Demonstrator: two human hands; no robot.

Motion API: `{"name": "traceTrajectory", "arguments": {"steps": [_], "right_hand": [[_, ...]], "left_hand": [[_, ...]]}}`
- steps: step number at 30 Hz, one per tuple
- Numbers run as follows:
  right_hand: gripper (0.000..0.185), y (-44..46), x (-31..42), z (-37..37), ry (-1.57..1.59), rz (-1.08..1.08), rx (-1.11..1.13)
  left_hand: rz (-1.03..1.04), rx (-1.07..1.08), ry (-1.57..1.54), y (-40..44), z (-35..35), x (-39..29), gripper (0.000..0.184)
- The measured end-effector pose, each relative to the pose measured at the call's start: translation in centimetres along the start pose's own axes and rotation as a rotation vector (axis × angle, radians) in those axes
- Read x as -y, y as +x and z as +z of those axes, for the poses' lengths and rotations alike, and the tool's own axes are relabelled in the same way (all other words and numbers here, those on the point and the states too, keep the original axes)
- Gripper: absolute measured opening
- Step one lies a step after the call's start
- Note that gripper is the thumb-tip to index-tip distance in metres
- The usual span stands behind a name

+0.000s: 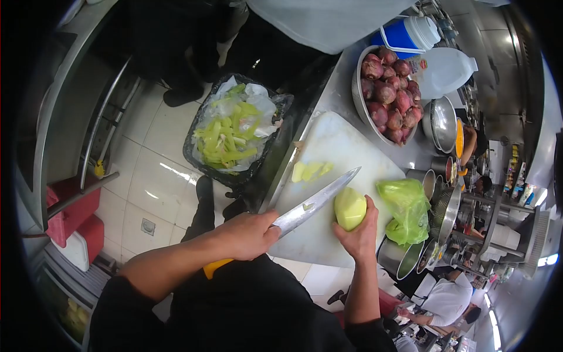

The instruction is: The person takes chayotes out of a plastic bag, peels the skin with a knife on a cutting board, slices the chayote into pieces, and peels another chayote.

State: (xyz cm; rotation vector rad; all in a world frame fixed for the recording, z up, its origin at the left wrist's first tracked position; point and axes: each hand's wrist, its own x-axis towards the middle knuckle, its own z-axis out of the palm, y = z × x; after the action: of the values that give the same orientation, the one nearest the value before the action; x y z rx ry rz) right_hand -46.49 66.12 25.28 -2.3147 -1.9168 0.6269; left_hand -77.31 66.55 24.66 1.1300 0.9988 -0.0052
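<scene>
Around the pale green vegetable (350, 208), our left hand (249, 236), toward nine o'clock, closes tight on the knife (305, 212); our right hand (360, 230) clamps the vegetable between thumb and fingers, its top poking out toward twelve. We have a white cutting board (331, 144) below, a peel-filled bin (189, 149) at ten, red onions (384, 92) near one, a green bag (407, 214) at three.

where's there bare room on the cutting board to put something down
The cutting board is bare between the vegetable scraps and the bowl of red onions, and again between the left hand and right hand. Crowded around the right hand: peeled vegetable, green plastic bag, metal pot.
</scene>
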Motion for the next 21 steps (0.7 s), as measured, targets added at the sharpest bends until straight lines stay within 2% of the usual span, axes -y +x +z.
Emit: {"name": "traceTrajectory", "arguments": {"steps": [7,16,21], "right_hand": [[0.101,0.1,0.1,0.0,0.005,0.015,0.002],[0.096,0.2,-0.8,0.4,0.02,-0.052,-0.026],[0.099,0.2,-0.5,0.3,0.051,0.012,0.012]], "left_hand": [[-0.074,0.142,-0.057,-0.1,-1.2,-1.8,0.033],[-0.148,0.181,-0.05,0.2,-1.4,-3.6,0.036],[-0.056,0.151,-0.044,3.4,-0.5,-5.5,0.035]]}}
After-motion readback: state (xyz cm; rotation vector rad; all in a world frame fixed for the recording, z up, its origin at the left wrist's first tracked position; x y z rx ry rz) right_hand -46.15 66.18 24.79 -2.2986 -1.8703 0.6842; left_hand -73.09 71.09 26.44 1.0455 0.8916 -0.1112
